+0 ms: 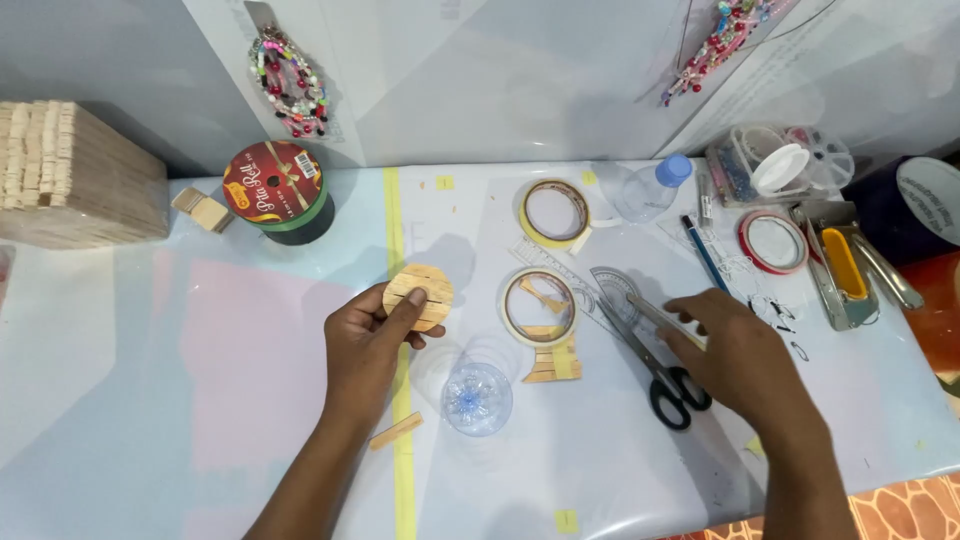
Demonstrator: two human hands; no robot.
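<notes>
While we look down at the table (150, 400), we see it crowded: a stack of wooden sticks (75, 170) at the far left, a ribbon spool (280, 190) behind our left hand, two tape rolls (553, 212) ahead in the middle, a clear protractor (615, 290), a plastic bottle (650, 188) lying down, a red-rimmed roll (772, 241) and a stapler (845, 265) to the right. Bead strings (290, 80) hang on the wall behind. A cut bottle bottom (477, 398) sits near us between our hands, and a loose stick (396, 431) lies just beside it on a yellow tape line.

Our left hand (370, 345) grasps a wooden disc (420, 297), thumb pressed on its face, fingers curled behind its left edge. The disc is round, flat and pale, made of sticks laid side by side with visible seams, and it is held just above the table, left of the nearer tape roll (540, 306).

Our right hand (745, 360) lies spread over the black-handled scissors (650, 355), fingers reaching to a thin rod (665, 320) by the blades; we cannot tell whether it grips anything. Nothing stands between the hands except the tape roll and some small stick pieces (553, 362).
</notes>
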